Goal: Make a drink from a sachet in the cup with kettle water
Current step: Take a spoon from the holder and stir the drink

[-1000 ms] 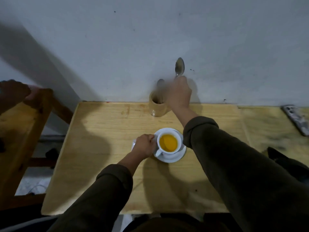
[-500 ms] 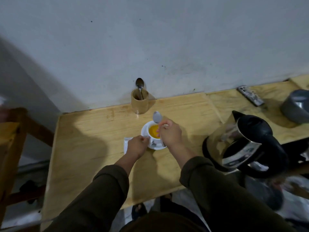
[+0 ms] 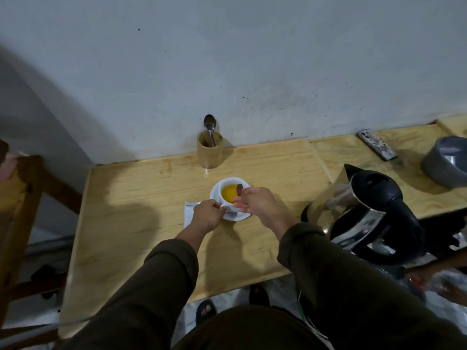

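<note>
The white cup (image 3: 231, 195) is sitting on its saucer (image 3: 237, 215) near the middle of the wooden surface (image 3: 141, 198), already holding a yellow-orange drink, so the pouring looks done and the stirring appears to be the step in hand. The right hand (image 3: 255, 202) is hanging over the cup's right rim with its fingers (image 3: 238, 199) pinched on a teaspoon (image 3: 239, 189); only a short dark stretch of it is showing above the liquid, slanting from the fingers up and away toward the far side of the cup, and whether the bowl end is under the liquid cannot be told. The left hand (image 3: 207, 214) is sitting at the cup's near-left side, fingers curled at the handle, seemingly steadying it, though the grip itself is hidden. The drink is lying directly beneath and just left of the right fingertips, so the right hand is the nearer for any stirring. A flat white sachet (image 3: 190, 210) is lying on the surface partly under the left hand. The electric kettle (image 3: 366, 213) is standing to the right, well apart from the cup, and a wooden holder (image 3: 209, 152) with another spoon (image 3: 209, 123) is standing behind against the wall.
</note>
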